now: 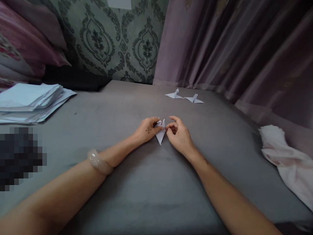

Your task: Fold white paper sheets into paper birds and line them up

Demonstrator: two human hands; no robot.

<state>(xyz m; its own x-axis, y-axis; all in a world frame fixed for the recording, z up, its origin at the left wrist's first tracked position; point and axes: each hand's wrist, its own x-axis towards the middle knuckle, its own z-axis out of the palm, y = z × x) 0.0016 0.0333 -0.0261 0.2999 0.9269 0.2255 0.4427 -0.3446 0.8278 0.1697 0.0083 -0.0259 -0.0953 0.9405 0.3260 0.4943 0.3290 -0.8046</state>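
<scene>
A small folded white paper piece (160,134) lies on the grey sheet (146,189) in the middle of the view, its point toward me. My left hand (147,129) pinches its upper left edge between thumb and fingers. My right hand (179,135) pinches its upper right edge, fingers curled. Both hands rest on the sheet with the paper between them. A pale bangle (99,162) sits on my left forearm.
Two finished folded paper birds (174,94) (194,99) lie farther back near the purple curtain (232,49). A stack of white paper sheets (29,101) lies at the left. White cloth (288,160) is bunched at the right edge. Pillows are piled at the far left.
</scene>
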